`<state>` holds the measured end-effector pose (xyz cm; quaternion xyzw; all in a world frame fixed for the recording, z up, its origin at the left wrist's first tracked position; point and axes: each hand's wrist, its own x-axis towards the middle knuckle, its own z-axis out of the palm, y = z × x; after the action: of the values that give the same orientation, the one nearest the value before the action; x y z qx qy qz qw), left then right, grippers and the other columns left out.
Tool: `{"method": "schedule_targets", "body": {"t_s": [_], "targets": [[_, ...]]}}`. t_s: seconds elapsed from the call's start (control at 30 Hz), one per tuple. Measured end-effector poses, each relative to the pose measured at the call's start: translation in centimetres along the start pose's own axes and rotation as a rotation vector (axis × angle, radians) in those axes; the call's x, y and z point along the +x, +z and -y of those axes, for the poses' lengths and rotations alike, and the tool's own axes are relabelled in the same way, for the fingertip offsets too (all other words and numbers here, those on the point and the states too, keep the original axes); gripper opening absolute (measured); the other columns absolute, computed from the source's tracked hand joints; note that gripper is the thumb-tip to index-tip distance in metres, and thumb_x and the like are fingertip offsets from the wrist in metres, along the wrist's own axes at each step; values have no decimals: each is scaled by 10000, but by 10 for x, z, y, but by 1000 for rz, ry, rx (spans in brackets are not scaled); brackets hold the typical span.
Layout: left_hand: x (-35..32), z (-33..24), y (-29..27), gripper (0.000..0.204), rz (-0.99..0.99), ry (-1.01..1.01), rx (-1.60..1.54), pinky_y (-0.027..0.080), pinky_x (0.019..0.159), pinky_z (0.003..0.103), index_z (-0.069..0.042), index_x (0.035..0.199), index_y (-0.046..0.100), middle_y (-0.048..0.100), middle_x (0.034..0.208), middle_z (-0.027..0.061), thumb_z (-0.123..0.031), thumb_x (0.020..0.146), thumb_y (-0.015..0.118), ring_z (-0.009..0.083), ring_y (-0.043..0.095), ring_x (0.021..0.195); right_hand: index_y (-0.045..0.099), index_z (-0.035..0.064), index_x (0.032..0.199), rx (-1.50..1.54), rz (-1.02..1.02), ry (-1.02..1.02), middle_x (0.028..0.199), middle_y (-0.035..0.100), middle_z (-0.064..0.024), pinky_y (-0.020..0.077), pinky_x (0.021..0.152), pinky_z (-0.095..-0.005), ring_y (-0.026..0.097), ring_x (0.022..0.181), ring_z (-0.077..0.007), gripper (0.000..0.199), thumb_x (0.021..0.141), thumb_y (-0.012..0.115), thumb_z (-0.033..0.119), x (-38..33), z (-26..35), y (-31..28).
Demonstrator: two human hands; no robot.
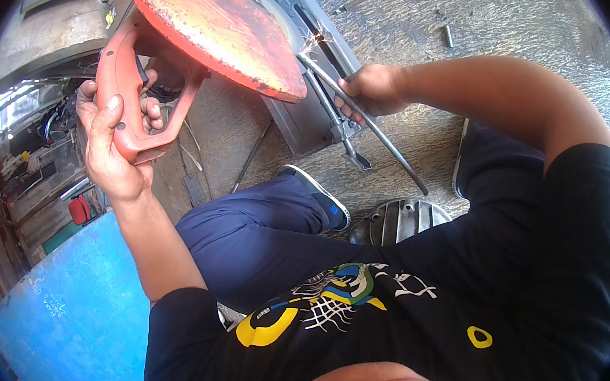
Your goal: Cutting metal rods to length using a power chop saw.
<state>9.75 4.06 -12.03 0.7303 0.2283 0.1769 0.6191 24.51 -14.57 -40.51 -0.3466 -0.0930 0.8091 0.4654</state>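
Observation:
My left hand [120, 147] is wrapped round the D-shaped orange handle [113, 84] of a chop saw. The saw's worn orange blade guard [211, 20] spreads at the upper middle, over a dark metal base [293, 127]. My right hand [375, 91] grips a thin grey metal rod [393, 150], which slants from the saw down to the right. Small bright sparks [318, 42] show at the rod's upper end, beside the guard. A clamp screw [337, 124] runs along the base below the rod. Where the blade meets the rod is hard to make out.
A ribbed metal cover [412, 219] lies on the floor near my legs. My shoe [319, 195] is close to the saw base. A blue panel [88, 309] stands at lower left, with workshop clutter beyond. A short metal piece [448, 35] lies at upper right.

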Motion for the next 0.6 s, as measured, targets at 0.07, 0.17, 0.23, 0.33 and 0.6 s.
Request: {"method": "schedule_targets", "body": {"t_s": [0.07,0.17,0.23,0.33,0.6], "targets": [[0,0,0,352,2,-1,-5,510,645,314,-134,1193,425,563,1080,296,-109,861,540,238,594,703,560,22,984,16,3,24,804,560,-79,481,693,-358,551,737,-195,366,1011,355,324,-1,1,0],[0,1,1,358,6,2,-8,511,646,316,-123,1198,417,562,1080,297,-106,861,537,239,595,703,556,24,973,16,-7,23,787,547,-73,482,670,-357,544,711,-195,367,1007,366,335,-1,2,2],[0,1,1,362,9,6,-7,511,647,317,-117,1201,413,562,1080,298,-106,861,536,239,595,703,545,15,963,-10,-21,-4,801,544,-83,484,668,-355,553,714,-201,363,1005,369,330,-1,1,2],[0,1,1,368,2,14,1,512,648,316,-108,1205,405,562,1081,299,-107,861,536,238,597,699,528,5,952,-54,-57,-50,808,536,-90,487,656,-348,557,712,-202,343,995,404,322,-2,1,1],[0,1,0,370,-8,5,-10,514,640,310,-112,1208,403,561,1083,301,-107,863,538,234,602,691,488,24,913,-99,-174,-113,782,515,-83,484,615,-344,530,662,-184,268,932,572,277,3,2,-6]]}}
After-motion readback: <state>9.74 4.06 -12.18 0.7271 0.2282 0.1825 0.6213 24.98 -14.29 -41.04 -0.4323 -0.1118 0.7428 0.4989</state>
